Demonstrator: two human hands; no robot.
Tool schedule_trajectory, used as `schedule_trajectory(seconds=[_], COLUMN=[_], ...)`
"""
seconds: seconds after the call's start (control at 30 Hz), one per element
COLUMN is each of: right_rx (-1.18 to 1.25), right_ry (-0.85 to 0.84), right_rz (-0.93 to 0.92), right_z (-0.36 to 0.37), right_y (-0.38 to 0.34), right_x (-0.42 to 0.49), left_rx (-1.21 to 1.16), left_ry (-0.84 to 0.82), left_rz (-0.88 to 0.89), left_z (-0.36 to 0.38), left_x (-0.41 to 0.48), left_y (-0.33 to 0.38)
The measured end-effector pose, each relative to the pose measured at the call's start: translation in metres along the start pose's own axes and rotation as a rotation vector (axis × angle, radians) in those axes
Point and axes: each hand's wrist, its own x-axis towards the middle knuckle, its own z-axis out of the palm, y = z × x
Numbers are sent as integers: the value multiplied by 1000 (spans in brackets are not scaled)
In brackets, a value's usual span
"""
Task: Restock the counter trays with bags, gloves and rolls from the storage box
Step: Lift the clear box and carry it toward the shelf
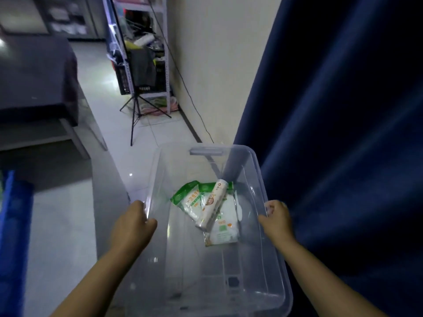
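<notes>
Clear plastic storage box (270, 266), carried above the floor, left hand (134, 221) and right hand (275, 217) each clamped on a long rim. White paper-wrapped roll (211, 205) rests across green-and-white packets (223, 221) inside; tilting could slide them.

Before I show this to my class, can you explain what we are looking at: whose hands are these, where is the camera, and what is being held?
There is only one picture, taken by a camera worn on a person's head, looking forward and down. No machine is involved: these are the person's own two bare hands. The left hand and right hand each grip a long side of a clear plastic storage box, carried above a pale tiled floor. Inside lie two green and white packets with a white roll resting across them. A dark blue curtain hangs to the right; a shelf rack and a tripod stand further back.
</notes>
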Motion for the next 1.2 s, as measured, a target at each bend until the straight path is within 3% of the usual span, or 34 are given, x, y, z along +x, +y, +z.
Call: schedule_trajectory(seconds=[0.63, 1.2], right_rx=[-21, 76], right_ry=[-167, -461], right_rz=[-79, -332], right_z=[135, 312], right_y=[-165, -352], right_x=[330, 618], left_rx=[-156, -136], left_ry=[48, 226], left_rz=[-272, -531], left_z=[13, -6], left_x=[329, 605], left_y=[1, -15])
